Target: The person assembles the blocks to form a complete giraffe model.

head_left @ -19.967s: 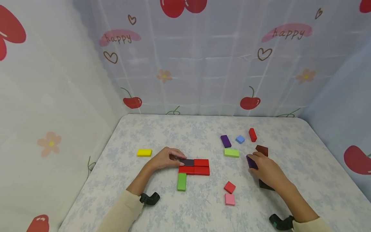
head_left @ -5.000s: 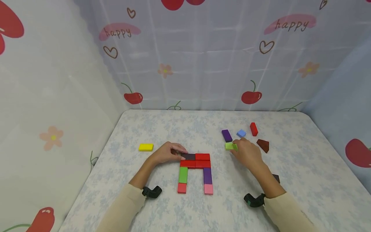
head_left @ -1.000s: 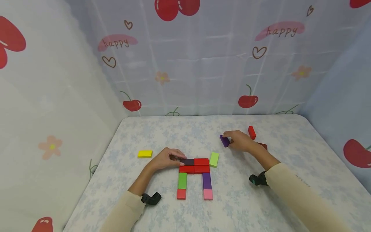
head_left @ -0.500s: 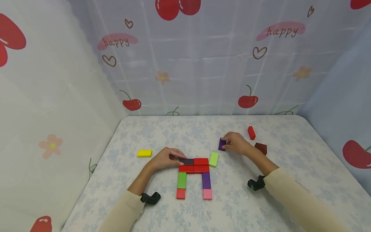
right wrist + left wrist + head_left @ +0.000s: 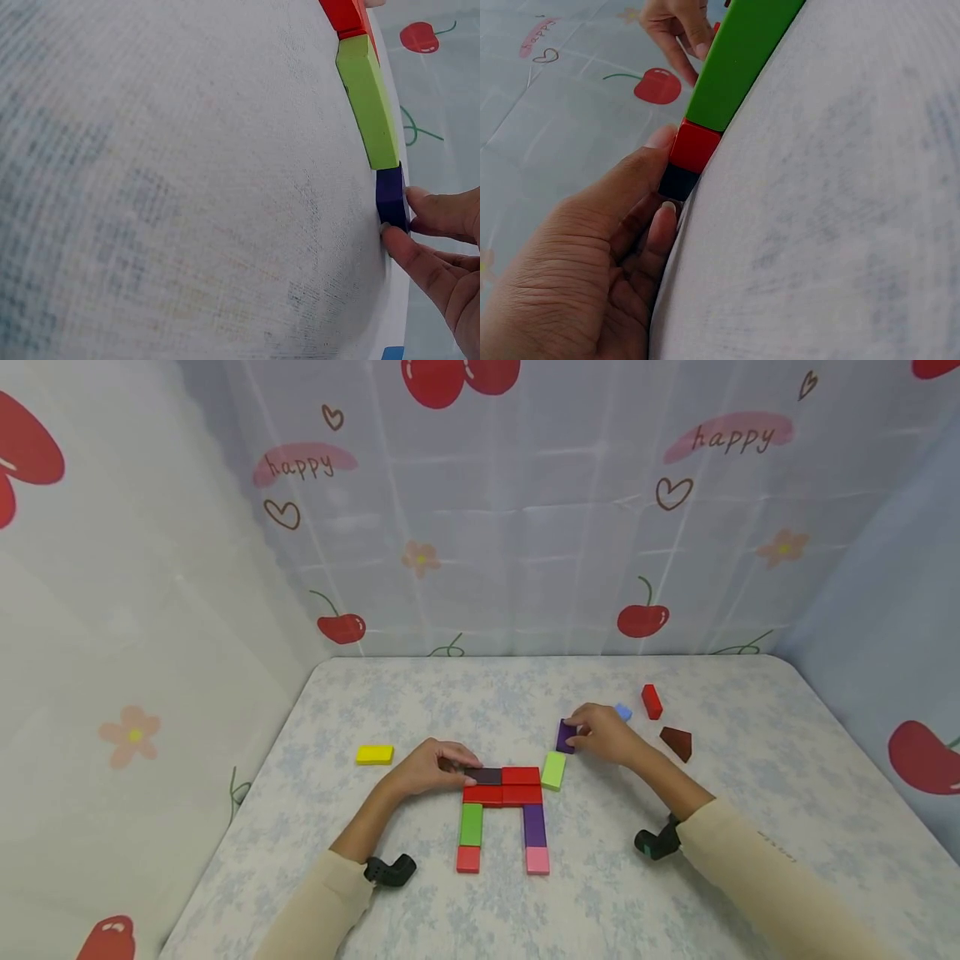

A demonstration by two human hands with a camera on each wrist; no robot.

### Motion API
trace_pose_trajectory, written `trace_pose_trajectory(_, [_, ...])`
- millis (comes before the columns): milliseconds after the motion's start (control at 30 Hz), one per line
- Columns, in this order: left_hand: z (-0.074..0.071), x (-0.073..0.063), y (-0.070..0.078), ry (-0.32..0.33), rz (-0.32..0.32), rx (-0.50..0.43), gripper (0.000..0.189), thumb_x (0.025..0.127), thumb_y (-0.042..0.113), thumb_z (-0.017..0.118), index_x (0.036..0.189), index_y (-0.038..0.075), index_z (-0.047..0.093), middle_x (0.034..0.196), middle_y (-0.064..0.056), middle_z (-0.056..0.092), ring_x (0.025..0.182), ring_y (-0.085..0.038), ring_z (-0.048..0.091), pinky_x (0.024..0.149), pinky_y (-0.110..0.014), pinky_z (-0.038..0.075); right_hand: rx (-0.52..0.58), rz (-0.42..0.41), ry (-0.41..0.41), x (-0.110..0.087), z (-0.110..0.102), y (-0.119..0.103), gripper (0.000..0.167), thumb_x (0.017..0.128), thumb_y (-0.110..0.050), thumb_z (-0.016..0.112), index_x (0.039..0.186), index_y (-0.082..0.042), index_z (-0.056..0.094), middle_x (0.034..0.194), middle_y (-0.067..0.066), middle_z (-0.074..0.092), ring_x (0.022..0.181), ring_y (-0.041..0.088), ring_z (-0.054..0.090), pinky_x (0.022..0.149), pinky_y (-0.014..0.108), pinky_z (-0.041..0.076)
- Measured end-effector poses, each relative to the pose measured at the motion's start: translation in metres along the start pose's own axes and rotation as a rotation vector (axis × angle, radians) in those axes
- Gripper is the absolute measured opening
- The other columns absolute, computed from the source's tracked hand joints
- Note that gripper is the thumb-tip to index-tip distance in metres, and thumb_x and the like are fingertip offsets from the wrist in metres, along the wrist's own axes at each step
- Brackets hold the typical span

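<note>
In the head view my right hand [image 5: 606, 733] pinches a dark purple block [image 5: 564, 737] between thumb and fingers. Its near end sits right by the far end of a slanted light green block [image 5: 553, 771], as the right wrist view also shows. My left hand [image 5: 429, 772] holds a black block [image 5: 487, 776], thumb and a finger at its left end. Red blocks [image 5: 521, 776] lie against the black one, forming a rectangle. Below it run two legs: a green block [image 5: 471, 825] over a small red block [image 5: 468, 860], and a purple block [image 5: 534, 826] over a pink block [image 5: 537, 860].
A yellow block [image 5: 375, 755] lies left of the left hand. Beyond the right hand are a small blue block [image 5: 623, 712], a red block [image 5: 652, 702] and a brown angular block [image 5: 677, 743]. A printed curtain [image 5: 525, 527] hangs behind the table [image 5: 360, 693].
Since 20 seconds ago the legs and light green block have joined the red rectangle. Over the last second my right hand shifts the dark purple block left and nearer. My left hand stays put.
</note>
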State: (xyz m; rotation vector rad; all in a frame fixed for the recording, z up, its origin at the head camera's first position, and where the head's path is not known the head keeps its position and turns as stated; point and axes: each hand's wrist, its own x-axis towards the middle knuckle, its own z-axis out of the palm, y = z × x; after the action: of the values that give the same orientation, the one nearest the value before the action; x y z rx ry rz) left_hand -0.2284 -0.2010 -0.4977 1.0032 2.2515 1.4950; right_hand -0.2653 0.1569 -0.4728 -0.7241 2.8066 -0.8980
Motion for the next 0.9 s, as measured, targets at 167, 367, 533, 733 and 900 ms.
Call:
trace_pose_trajectory(167, [0.000, 0.001, -0.001, 0.002, -0.001, -0.002, 0.027, 0.087, 0.004, 0.080, 0.113, -0.002, 0.077, 0.112, -0.015, 0.073, 0.093, -0.029, 0.065, 0.072, -0.025, 0.052, 0.007, -0.007, 0.012, 0.000, 0.003, -0.002, 0.036, 0.090, -0.005, 0.077, 0.122, 0.009, 0.070, 0.119, 0.022, 0.067, 0.091, 0.024, 0.067, 0.072, 0.031, 0.058])
trace_pose_trajectory(367, [-0.001, 0.001, -0.004, 0.003, 0.001, -0.012, 0.026, 0.086, 0.004, 0.081, 0.112, -0.001, 0.077, 0.111, -0.015, 0.073, 0.086, -0.020, 0.064, 0.070, -0.026, 0.052, 0.005, -0.040, 0.028, -0.001, 0.006, -0.005, 0.036, 0.089, -0.006, 0.078, 0.120, 0.009, 0.070, 0.117, 0.021, 0.067, 0.091, 0.025, 0.068, 0.071, 0.031, 0.057])
trace_pose_trajectory(533, [-0.001, 0.002, -0.004, 0.002, 0.002, -0.010, 0.025, 0.087, 0.003, 0.080, 0.111, -0.001, 0.077, 0.111, -0.014, 0.073, 0.086, -0.017, 0.063, 0.070, -0.026, 0.052, 0.006, -0.045, 0.036, -0.001, 0.009, -0.007, 0.036, 0.088, -0.005, 0.079, 0.120, 0.009, 0.071, 0.117, 0.022, 0.067, 0.091, 0.026, 0.068, 0.071, 0.031, 0.058])
trace_pose_trajectory(733, [-0.001, 0.003, -0.015, 0.004, -0.008, 0.004, 0.027, 0.086, 0.003, 0.080, 0.113, -0.001, 0.077, 0.113, -0.015, 0.073, 0.093, -0.029, 0.064, 0.072, -0.025, 0.052, 0.031, -0.028, 0.048, -0.001, 0.011, -0.008, 0.035, 0.087, -0.005, 0.080, 0.119, 0.008, 0.071, 0.117, 0.021, 0.068, 0.086, 0.022, 0.066, 0.064, 0.026, 0.054])
trace_pose_trajectory(900, [0.000, 0.005, -0.034, 0.006, -0.035, 0.015, 0.028, 0.087, 0.005, 0.081, 0.114, 0.003, 0.078, 0.115, -0.011, 0.073, 0.098, -0.030, 0.064, 0.073, -0.025, 0.052, 0.051, 0.009, 0.062, -0.002, 0.013, -0.006, 0.038, 0.088, -0.005, 0.079, 0.123, 0.007, 0.069, 0.118, 0.020, 0.068, 0.088, 0.025, 0.067, 0.063, 0.028, 0.054])
